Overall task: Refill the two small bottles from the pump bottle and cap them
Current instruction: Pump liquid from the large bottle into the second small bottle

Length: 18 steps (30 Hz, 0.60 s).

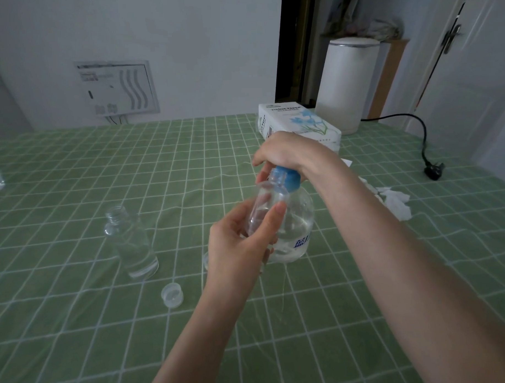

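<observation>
- Green checked tablecloth [73, 174] covers the table, with a pale wall behind it.
- Left of centre, one small bottle [131, 247] stands upright and uncapped. It seems to hold a little clear liquid low down. A loose cap [172, 294] lies near it, toward the viewer.
- At centre, the left hand [236, 249] grips the second small bottle [262, 208], fingers and thumb curled round its body. The bottle is tilted so its open mouth sits up at the spout.
- Just behind stands the pump bottle [297, 227], partly full. The right hand [284, 153] is cupped over its blue pump head [286, 178], fingers curled down around it.
- Far right, a tissue box [294, 121] and crumpled tissues [394, 200] lie well apart from the work.
- The step in hand looks like pumping into the held bottle. Next, the mouth must stay under the spout through steady presses, and then both bottles need capping.
</observation>
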Tool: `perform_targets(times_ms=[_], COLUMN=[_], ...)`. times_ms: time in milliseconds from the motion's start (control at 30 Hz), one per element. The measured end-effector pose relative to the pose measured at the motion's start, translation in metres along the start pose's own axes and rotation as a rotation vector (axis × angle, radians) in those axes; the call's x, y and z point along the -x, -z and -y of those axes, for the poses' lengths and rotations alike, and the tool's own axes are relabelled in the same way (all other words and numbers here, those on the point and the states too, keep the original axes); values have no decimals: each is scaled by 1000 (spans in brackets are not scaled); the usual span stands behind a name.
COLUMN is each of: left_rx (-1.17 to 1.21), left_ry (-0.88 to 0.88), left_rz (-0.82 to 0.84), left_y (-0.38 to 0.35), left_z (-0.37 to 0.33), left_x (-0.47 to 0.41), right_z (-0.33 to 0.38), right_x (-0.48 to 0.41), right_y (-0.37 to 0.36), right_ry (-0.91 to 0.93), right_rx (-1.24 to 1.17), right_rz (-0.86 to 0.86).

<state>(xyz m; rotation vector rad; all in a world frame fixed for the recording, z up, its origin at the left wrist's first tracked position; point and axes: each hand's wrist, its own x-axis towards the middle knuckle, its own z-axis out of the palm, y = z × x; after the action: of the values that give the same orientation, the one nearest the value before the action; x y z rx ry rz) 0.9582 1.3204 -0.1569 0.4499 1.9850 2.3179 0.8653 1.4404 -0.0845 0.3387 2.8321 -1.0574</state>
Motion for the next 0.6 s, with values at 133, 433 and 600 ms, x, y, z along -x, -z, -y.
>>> perform_targets(times_ms=[133,433,600], left_rx=[23,46,38], left_ry=[2,-9,7], left_rz=[-1,5,-4], left_y=[-1,-1,0], left_z=[1,-2,-1], left_x=[0,-3,-2], right_z=[0,9,5], right_x=[2,7,3], right_y=[1,10,5], right_ry=[10,22,3], right_rx=[1,27,-12], right_rz=[-11,-39,-22])
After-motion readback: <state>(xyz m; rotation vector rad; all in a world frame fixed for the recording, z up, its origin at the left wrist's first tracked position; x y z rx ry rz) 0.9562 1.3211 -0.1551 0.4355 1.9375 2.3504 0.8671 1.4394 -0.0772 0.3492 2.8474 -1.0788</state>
